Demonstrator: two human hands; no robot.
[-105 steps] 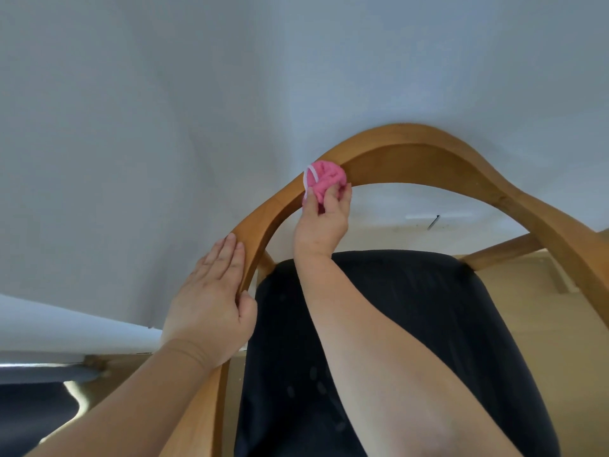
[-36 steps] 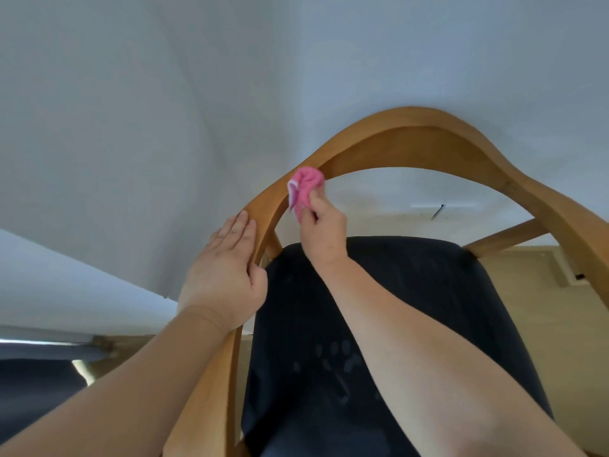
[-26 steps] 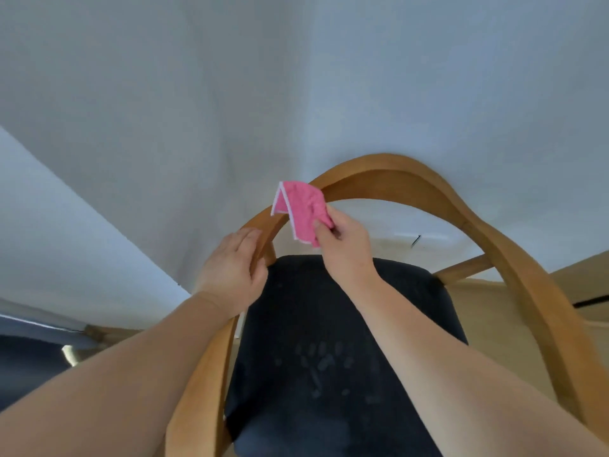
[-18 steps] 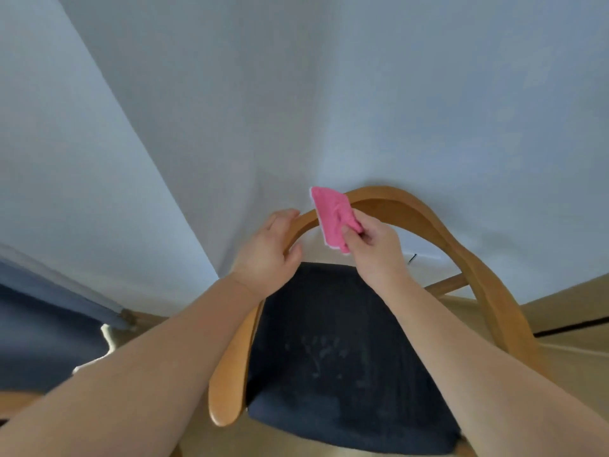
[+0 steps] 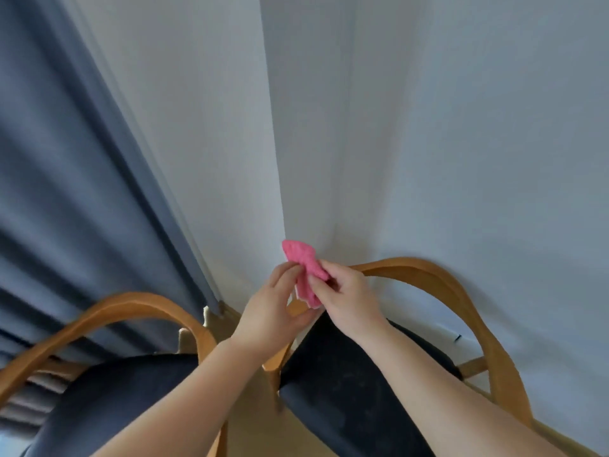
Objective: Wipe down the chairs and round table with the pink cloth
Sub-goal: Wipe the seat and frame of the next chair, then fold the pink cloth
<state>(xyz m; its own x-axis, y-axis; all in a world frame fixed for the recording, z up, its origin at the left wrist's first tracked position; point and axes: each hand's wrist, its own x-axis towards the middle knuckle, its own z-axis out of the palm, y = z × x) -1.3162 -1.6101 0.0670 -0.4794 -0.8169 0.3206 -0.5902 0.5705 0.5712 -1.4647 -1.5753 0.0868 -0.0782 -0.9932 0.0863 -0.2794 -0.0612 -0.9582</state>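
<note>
**Both hands on the pink cloth above two wooden chairs**

The small crumpled pink cloth with a pale edge [image 5: 304,273] is held up in the air at the middle of the view, in front of the corner where two pale walls meet. Both hands grip it. The left hand [image 5: 270,311] comes in from 7 o'clock, its fingertips [image 5: 290,270] curled and pressing together on the cloth's left side, with the thumb underneath at the cloth's lower edge. The right hand [image 5: 349,301] comes in from 4 o'clock and pinches the cloth's right side between thumb and bent fingers [image 5: 329,268]; the rest of that hand is curled closed. The top of the cloth stands free above both hands at 12 o'clock from them, and a pale corner hangs below between the two palms.

Behind and below the hands, at 3 to 5 o'clock, stands the wooden chair with a curved bentwood back and dark navy seat [image 5: 428,275]. Its arched back rail passes just behind the right hand; the cloth does not clearly touch it. At 8 o'clock sits a second wooden chair of the same curved shape with a dark seat [image 5: 131,301], well apart from the hands, its arch blurred.

A dark blue-grey pleated curtain [image 5: 66,176] fills the view from 9 to 11 o'clock, hanging down behind the second chair. The pale wall [image 5: 461,143] covers everything from 12 to 3 o'clock. A strip of light wooden floor [image 5: 250,420] shows between the two chairs at 6 o'clock.
</note>
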